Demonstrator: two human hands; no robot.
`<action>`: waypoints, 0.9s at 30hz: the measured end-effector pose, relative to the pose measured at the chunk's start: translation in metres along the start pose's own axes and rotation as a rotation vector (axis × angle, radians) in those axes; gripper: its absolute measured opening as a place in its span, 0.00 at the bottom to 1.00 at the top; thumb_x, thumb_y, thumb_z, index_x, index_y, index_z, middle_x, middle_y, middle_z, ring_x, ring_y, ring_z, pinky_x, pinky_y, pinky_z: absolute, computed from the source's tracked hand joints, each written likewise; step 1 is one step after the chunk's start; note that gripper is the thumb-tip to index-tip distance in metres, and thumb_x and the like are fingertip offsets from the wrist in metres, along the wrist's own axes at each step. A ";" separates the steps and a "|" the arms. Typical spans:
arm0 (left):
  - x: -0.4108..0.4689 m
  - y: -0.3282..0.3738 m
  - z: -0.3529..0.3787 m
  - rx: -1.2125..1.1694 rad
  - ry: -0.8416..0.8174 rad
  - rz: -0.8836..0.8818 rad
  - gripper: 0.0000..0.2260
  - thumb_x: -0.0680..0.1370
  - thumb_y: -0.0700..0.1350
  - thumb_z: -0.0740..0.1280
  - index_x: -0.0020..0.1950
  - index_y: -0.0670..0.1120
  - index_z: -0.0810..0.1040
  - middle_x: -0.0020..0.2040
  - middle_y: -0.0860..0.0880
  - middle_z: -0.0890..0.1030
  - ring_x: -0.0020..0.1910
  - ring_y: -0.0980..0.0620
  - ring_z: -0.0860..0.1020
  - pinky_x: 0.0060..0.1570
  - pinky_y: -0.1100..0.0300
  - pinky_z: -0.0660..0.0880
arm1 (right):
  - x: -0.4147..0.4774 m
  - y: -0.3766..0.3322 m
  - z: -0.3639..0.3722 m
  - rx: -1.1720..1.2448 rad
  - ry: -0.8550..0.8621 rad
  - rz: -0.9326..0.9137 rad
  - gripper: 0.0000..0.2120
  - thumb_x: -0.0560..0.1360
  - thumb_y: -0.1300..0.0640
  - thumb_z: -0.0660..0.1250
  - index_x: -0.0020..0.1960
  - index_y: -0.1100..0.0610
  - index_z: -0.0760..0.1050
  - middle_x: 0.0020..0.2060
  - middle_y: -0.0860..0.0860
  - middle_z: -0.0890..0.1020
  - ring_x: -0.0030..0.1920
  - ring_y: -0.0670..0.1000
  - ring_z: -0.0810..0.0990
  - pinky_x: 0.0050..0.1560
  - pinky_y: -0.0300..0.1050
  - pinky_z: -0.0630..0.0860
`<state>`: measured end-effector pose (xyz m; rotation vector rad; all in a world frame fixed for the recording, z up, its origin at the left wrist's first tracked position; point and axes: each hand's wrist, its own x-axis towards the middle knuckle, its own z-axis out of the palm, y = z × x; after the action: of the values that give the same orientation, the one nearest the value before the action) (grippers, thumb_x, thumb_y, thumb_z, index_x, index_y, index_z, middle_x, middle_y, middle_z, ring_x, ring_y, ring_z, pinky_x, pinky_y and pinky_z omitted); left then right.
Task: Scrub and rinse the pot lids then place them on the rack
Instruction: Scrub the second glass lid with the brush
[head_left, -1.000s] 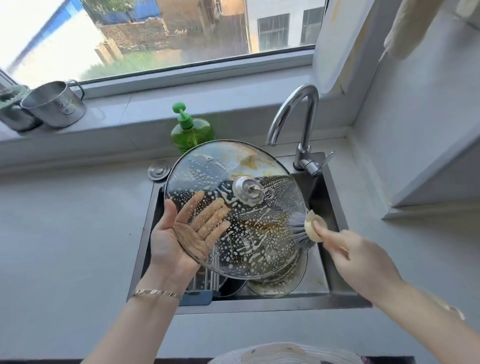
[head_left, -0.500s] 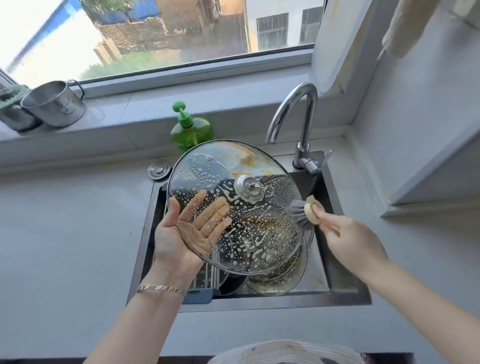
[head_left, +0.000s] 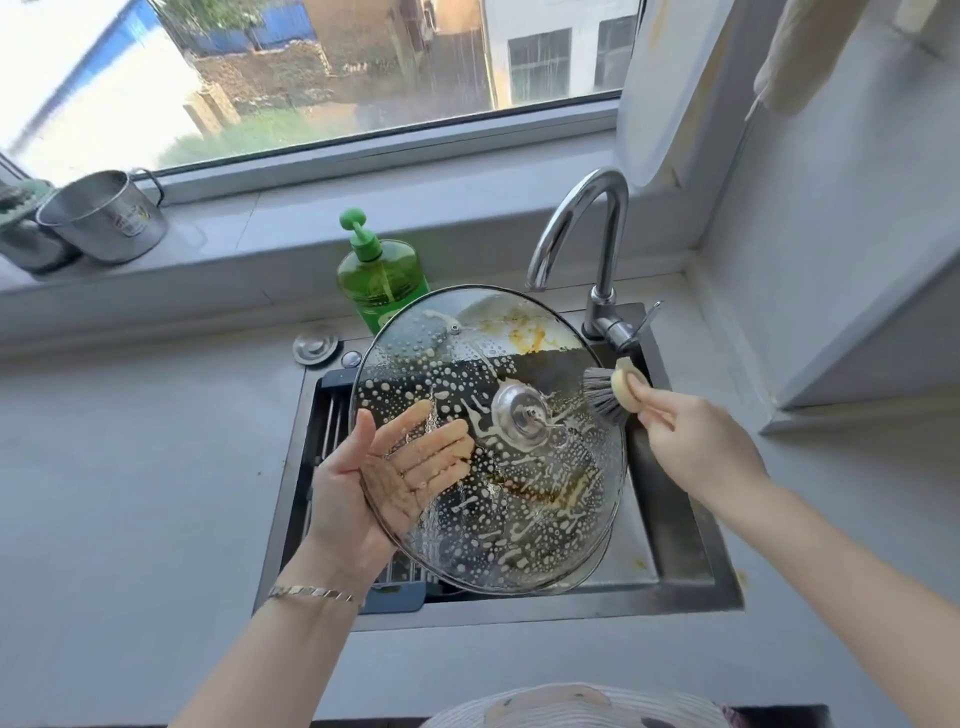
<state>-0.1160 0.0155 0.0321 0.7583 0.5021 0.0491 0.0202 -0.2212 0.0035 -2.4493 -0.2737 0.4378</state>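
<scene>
A large glass lid (head_left: 519, 499) with a steel knob is tilted over the sink, covered in suds, with orange grease near its top edge. My left hand (head_left: 374, 478) supports it from behind: the straight fingers show through the glass and the thumb lies along the left rim. My right hand (head_left: 691, 441) grips a dish brush (head_left: 605, 400) whose grey bristles touch the lid's right rim. The edge of a second lid (head_left: 589, 577) shows below, down in the sink. A slatted rack (head_left: 332, 421) spans the sink's left side.
The steel sink (head_left: 685, 556) is set in a grey counter. A curved tap (head_left: 602, 249) stands at its back right and a green soap bottle (head_left: 382, 280) behind the lid. Metal mugs (head_left: 104, 218) sit on the window sill at left. A sink plug (head_left: 315, 345) lies on the counter.
My right hand has moved the brush up along the lid's right rim. The lid has shifted slightly up in my left hand.
</scene>
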 end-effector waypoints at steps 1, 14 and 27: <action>-0.001 0.000 0.001 0.003 -0.003 0.002 0.31 0.52 0.56 0.81 0.49 0.40 0.85 0.50 0.34 0.82 0.49 0.37 0.82 0.41 0.48 0.81 | 0.001 0.002 -0.001 -0.010 0.008 -0.008 0.19 0.79 0.54 0.58 0.67 0.37 0.68 0.55 0.52 0.81 0.51 0.58 0.77 0.43 0.46 0.69; -0.005 0.005 0.012 0.084 0.070 -0.005 0.32 0.53 0.57 0.80 0.50 0.38 0.84 0.52 0.31 0.81 0.50 0.35 0.81 0.43 0.47 0.81 | 0.001 -0.007 0.011 0.108 -0.133 -0.092 0.15 0.79 0.49 0.59 0.64 0.36 0.71 0.57 0.43 0.81 0.54 0.54 0.79 0.54 0.54 0.76; -0.008 0.002 0.034 0.223 0.021 -0.058 0.25 0.61 0.33 0.60 0.59 0.35 0.73 0.50 0.30 0.81 0.48 0.34 0.81 0.47 0.47 0.81 | 0.019 0.003 0.006 0.131 -0.123 -0.044 0.14 0.79 0.46 0.60 0.64 0.37 0.72 0.52 0.42 0.82 0.53 0.49 0.79 0.53 0.48 0.75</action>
<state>-0.1076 -0.0071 0.0581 0.9613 0.5552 -0.0541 0.0355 -0.2149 -0.0076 -2.2884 -0.3390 0.5697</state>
